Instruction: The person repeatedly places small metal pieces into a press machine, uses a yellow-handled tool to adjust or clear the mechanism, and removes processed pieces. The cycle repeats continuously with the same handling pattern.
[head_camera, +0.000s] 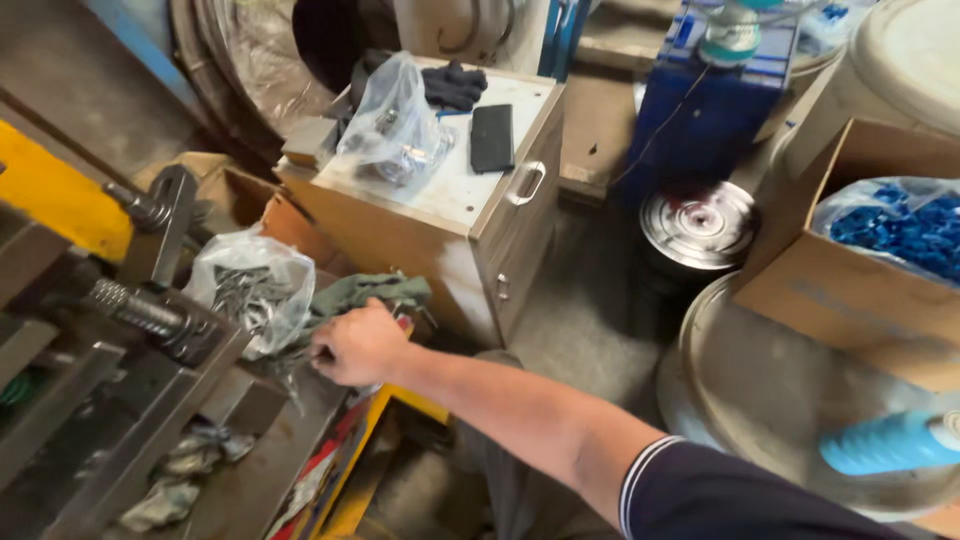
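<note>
Steel clutter hides much of what we reach for: our right hand (358, 347) rests knuckles-up on the grey metal bench (250, 470), fingertips out of sight, so we cannot tell its grip. Just beside it slumps a crinkled clear plastic bag of thin metal pieces (252, 292), with a rumpled green cloth (365, 290) behind.

One head camera looks steeply down, close over a cluttered workbench (250, 470).
</note>
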